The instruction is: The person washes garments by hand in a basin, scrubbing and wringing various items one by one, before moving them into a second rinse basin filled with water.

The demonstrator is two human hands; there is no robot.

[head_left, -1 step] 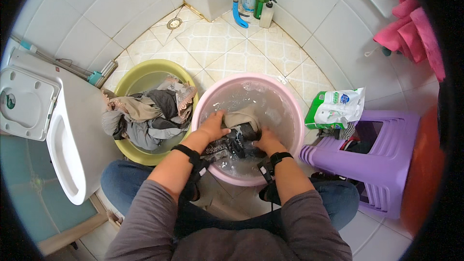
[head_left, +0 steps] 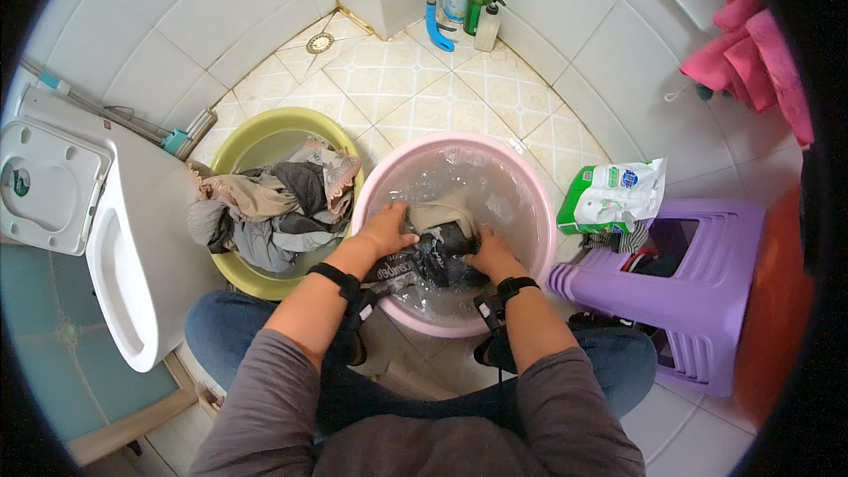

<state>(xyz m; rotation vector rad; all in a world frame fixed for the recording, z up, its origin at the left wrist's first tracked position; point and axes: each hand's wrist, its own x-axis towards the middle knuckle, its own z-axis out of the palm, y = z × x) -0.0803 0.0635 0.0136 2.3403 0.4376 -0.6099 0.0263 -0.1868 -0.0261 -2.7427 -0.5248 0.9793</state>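
A pink basin of cloudy water stands between my knees. A wet garment, beige at the top and dark grey with pale lettering lower down, lies bunched in it, partly under water. My left hand is curled on the garment's left side, with its thumb toward the middle. On the opposite side, my right hand holds the cloth, thumb uppermost. Water and fabric hide most fingertips of both hands. Left of this basin, a yellow-green basin contains water and a heap of grey and beige clothes, one with lace trim.
A purple plastic stool lies at the right by a green-and-white package. Pump bottles and a blue-ended pole stand in the far corner. A white toilet is at the left; pink cloth hangs at the upper right.
Both hands stay on the garment with only a slight shift. The dark cloth and the water around it have moved a little.
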